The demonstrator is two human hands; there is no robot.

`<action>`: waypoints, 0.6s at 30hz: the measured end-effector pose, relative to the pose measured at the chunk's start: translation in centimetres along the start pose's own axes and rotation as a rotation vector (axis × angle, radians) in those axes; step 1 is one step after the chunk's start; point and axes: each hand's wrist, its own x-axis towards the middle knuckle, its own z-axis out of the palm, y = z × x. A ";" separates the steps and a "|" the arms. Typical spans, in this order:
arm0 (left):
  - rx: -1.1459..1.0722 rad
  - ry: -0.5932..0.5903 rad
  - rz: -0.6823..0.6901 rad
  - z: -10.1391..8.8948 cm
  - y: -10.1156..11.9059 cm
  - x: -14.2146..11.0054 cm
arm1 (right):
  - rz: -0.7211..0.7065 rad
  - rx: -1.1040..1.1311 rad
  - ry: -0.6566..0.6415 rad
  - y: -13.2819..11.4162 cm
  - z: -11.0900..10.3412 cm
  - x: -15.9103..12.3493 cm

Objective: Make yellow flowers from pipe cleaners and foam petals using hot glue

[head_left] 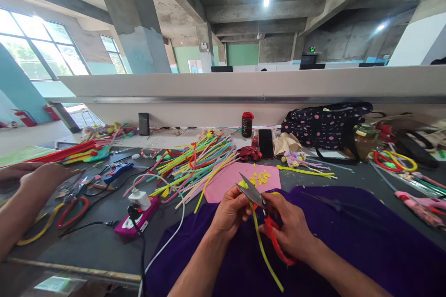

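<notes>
My right hand [287, 222] is closed round the red handles of a pair of scissors [251, 190]. Their metal blades are parted and point up and left, across the fingers of my left hand [230, 211]. That hand pinches a yellow pipe cleaner [262, 248], whose long end hangs down over the purple cloth [195, 241]. Just beyond the blades, short yellow cut pieces [261, 177] lie scattered on a pink sheet [221, 185]. How the pipe cleaner sits between the blades is partly hidden by my fingers.
A heap of coloured pipe cleaners [198, 158] lies behind the sheet. Left stands a purple power strip [137, 218] with cables. A phone [266, 144], a red-lidded bottle [247, 124] and a patterned bag [313, 125] are at the back. Another person's hands [38, 185] work at far left.
</notes>
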 end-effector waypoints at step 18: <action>-0.007 0.025 -0.033 0.3 0.3 0.0 | 0.084 0.095 0.029 -0.2 -0.1 0.2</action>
